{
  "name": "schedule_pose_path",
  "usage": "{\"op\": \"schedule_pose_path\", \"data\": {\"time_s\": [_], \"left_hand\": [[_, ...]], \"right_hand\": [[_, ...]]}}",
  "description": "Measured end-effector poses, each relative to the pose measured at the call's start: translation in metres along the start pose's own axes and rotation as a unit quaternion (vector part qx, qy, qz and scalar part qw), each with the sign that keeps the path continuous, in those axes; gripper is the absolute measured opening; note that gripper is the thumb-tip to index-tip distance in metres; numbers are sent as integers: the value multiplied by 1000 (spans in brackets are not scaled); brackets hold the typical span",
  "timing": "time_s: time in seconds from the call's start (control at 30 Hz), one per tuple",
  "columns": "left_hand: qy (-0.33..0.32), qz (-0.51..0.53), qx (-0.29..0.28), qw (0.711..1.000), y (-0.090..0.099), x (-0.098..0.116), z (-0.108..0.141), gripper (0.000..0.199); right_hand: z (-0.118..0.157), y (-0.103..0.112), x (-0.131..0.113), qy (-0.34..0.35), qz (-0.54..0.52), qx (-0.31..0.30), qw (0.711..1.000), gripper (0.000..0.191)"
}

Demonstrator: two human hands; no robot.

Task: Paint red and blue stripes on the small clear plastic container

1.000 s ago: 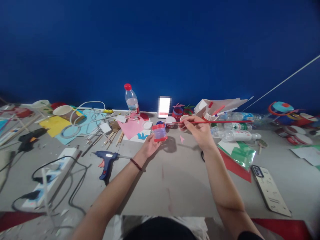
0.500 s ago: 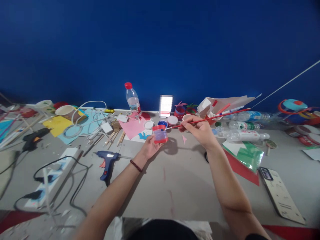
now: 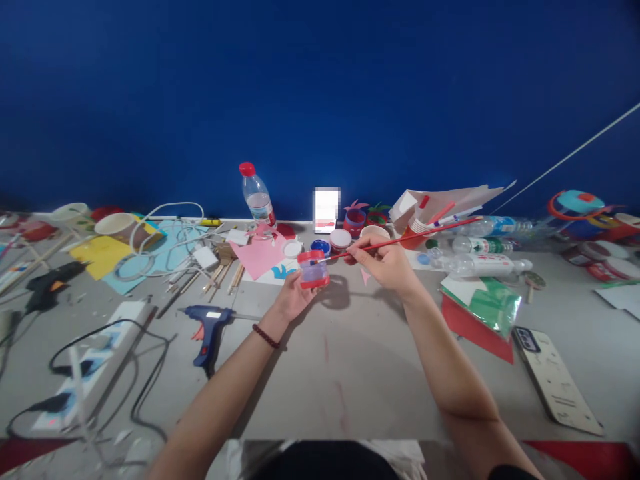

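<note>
My left hand (image 3: 294, 297) is closed around a small clear plastic piece with red rims (image 3: 313, 272), perhaps cut from a bottle, held up over the table. Between the thumb and fingers of my right hand (image 3: 383, 260) is a long red paintbrush (image 3: 425, 232). Its tip meets the upper part of the clear piece, where the wall looks bluish-purple. Just behind stands an open pot of blue paint (image 3: 321, 247), beside a round pale lid (image 3: 341, 239). A white paper cup (image 3: 375, 233) sits behind my right hand.
On the left lie a blue glue gun (image 3: 210, 330), a power strip (image 3: 100, 363) with cables, and pink paper (image 3: 257, 252). A red-capped bottle (image 3: 257, 197) stands at the wall. Rightward are plastic bottles (image 3: 485, 265), a green sheet in plastic (image 3: 487, 303) and a phone (image 3: 557, 380).
The whole view has shifted slightly, with most things now a little further left. Both hands keep their grips, and the brush tip stays at the clear piece.
</note>
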State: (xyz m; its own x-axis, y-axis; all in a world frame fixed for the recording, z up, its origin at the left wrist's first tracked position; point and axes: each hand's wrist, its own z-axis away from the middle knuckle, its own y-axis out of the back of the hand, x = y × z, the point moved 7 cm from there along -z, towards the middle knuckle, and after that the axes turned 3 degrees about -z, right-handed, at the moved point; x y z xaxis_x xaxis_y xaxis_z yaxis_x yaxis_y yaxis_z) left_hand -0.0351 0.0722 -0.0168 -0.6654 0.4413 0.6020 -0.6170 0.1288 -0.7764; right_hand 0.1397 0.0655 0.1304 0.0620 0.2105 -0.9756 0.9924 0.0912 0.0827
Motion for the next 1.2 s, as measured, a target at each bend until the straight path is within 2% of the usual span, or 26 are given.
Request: {"op": "schedule_pose_path", "data": {"time_s": [0.2, 0.6, 0.9, 1.2], "left_hand": [[4, 14, 14, 1000, 2, 0, 1, 41], [8, 33, 6, 999, 0, 1, 1, 47], [-2, -1, 6, 1000, 5, -1, -1, 54], [-5, 15, 11, 1000, 2, -1, -1, 47]], "right_hand": [[1, 0, -7, 28, 40, 2, 999, 24], [-5, 15, -3, 20, 79, 36, 996, 26], [8, 4, -22, 57, 119, 6, 991, 18], [12, 1, -29, 50, 72, 8, 996, 20]]}}
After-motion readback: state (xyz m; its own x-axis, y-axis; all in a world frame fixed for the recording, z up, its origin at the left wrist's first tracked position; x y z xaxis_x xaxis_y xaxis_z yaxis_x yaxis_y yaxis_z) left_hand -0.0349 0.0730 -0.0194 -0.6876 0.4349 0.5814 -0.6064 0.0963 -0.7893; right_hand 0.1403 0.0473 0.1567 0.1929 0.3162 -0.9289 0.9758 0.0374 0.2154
